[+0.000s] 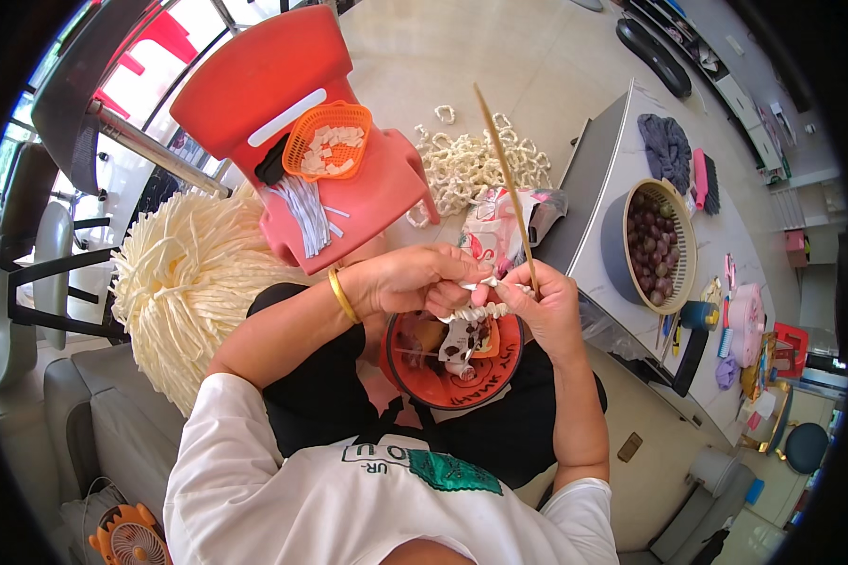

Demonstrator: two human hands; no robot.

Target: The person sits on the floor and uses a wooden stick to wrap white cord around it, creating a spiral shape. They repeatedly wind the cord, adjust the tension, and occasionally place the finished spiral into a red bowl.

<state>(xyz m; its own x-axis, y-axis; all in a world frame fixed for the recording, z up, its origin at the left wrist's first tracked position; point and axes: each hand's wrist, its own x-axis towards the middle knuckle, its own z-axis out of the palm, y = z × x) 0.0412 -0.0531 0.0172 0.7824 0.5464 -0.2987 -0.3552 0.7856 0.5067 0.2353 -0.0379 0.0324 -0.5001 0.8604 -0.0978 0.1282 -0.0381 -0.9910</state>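
Note:
My left hand [427, 279], with a gold bangle on its wrist, pinches a white gathered fabric loop [491, 311] from the left. On the right, my right hand [550, 304] grips the other part of the loop and also a long thin wooden stick [505, 169], which slants up and away. A short white strip [482, 282] runs between my fingertips; its exact fold is hidden by them. Below both hands, a red round bucket [413, 385] with a dark rim rests between my legs. Inside it are a printed wrapper [463, 342] and other small items.
A red plastic chair [367, 219] bears an orange basket [328, 113] of small pale pieces and a bundle of white strips [307, 219]. Cream cords [184, 282] are heaped at left, fabric loops [466, 166] on the floor. The right-hand table [593, 247] holds a grape basket [611, 233].

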